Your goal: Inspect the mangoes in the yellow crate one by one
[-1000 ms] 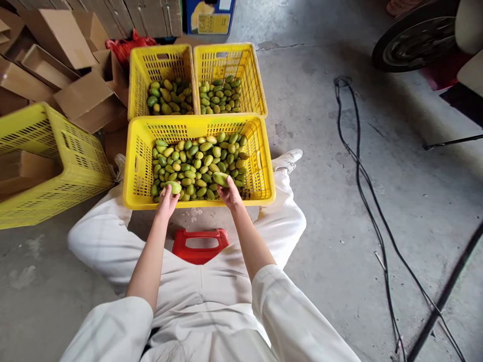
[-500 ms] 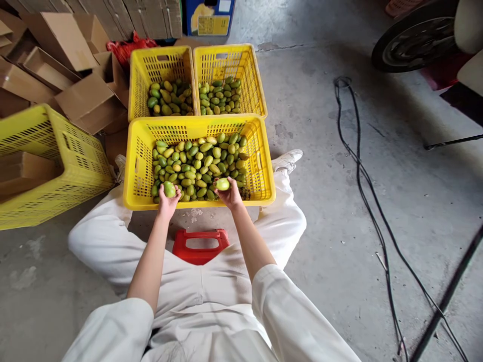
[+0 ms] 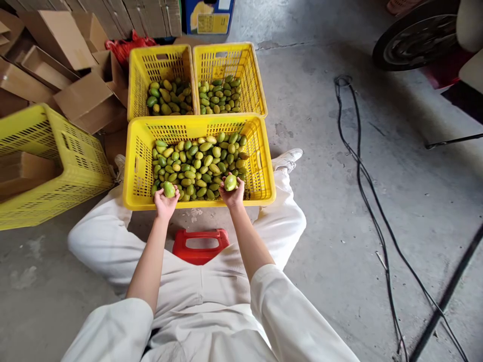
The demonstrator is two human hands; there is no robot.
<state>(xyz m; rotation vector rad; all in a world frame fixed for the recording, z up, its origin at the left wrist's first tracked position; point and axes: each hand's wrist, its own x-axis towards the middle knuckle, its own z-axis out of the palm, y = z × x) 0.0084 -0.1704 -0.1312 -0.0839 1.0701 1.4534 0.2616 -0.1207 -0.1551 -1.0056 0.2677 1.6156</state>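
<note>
In front of me a wide yellow plastic crate (image 3: 199,204) holds many small oval mangoes (image 3: 190,175), green to yellowish. My left hand (image 3: 165,202) is cupped, palm up, around a green mango (image 3: 169,189) over the crate's near left edge. Another green mango (image 3: 230,182) rests in the curled fingers of my right hand (image 3: 233,197), above the crate's near right part. Both held mangoes are raised over the pile, and their undersides are hidden by my hands.
Behind stand two smaller yellow crates, left (image 3: 160,55) and right (image 3: 260,85), with more fruit. Another yellow crate (image 3: 81,156) at left holds cardboard. Cardboard boxes (image 3: 86,98) are heaped behind it. A red stool (image 3: 201,256) is beneath me; black cable (image 3: 358,136) crosses the floor at right.
My right hand has moved slightly to the right, and the mango in it has turned to show another side. The left hand has stayed nearly in place with its mango.
</note>
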